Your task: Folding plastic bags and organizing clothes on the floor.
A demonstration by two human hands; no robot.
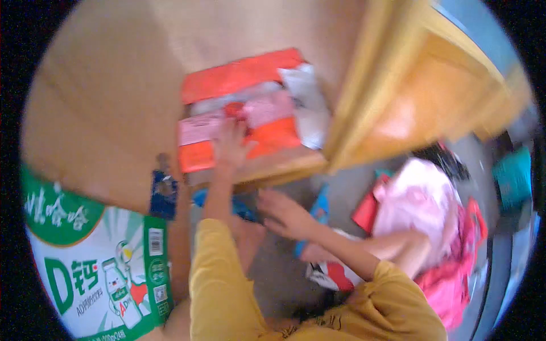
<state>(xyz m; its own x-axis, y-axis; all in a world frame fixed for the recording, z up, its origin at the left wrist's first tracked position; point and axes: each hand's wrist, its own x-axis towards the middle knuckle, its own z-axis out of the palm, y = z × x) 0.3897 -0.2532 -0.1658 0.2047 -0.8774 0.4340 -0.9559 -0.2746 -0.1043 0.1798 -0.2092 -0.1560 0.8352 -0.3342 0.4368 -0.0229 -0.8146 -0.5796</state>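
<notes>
Inside a wooden cabinet, flat orange-red packets (276,135) with pink panels lie on the shelf. My left hand (232,142) reaches over them with its fingers spread, the fingertips beside a small red item (234,109) that is too blurred to name. Whether the hand presses on the packets I cannot tell. Another orange-red piece (242,74) lies deeper in, and a silvery-white plastic packet (308,108) rests at the right of the stack. Below the shelf's front edge, my right hand (284,213) hangs free with fingers stretched out, holding nothing.
The cabinet's wooden door (409,85) stands swung out at the right. A green and white carton (96,267) is at the lower left, near a dark blue item (164,193). Pink cloth (418,196) and a black plastic bag (443,161) lie on the right.
</notes>
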